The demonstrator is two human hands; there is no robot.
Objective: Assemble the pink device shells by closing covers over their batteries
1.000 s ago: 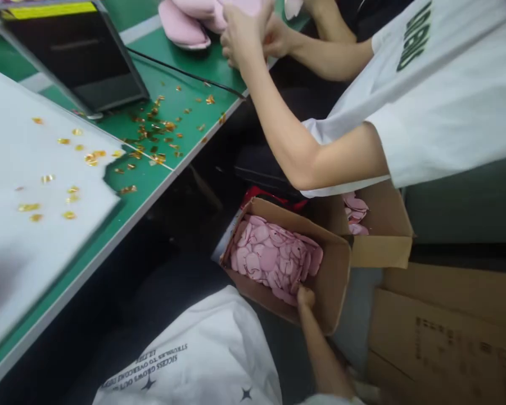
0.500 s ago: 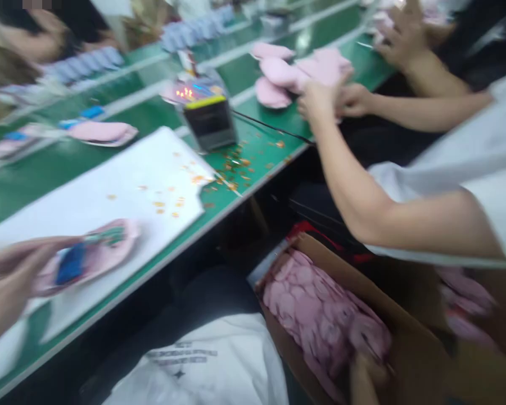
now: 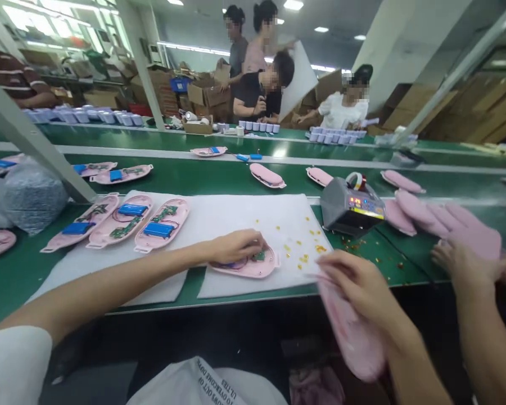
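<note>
My left hand (image 3: 238, 246) is over an oblong pink shell (image 3: 247, 271) lying on a white foam sheet (image 3: 219, 211). Its fingers are bent and drawn together near the green circuit board (image 3: 258, 256) inside; what they pinch, if anything, is hidden. The hand also covers part of the shell's far side. To the right, my right hand (image 3: 358, 281) grips a pink oblong cover (image 3: 356, 340) by its upper end, tilted and hanging past the table's front edge. Left of my left hand, three open pink shells (image 3: 162, 225) hold blue batteries and green boards.
A grey tape dispenser (image 3: 349, 208) with a lit display stands right of the sheet, amber scraps (image 3: 303, 259) around it. A co-worker's hands (image 3: 464, 264) work among pink cases (image 3: 421, 211) at the right. More shells (image 3: 124, 174) lie along the green table (image 3: 219, 183). A slanted post (image 3: 37, 135) rises at left.
The view has swung up and left. My right hand has come up from the box of pink covers with one. The shell my left hand was holding up now lies on the sheet.
</note>
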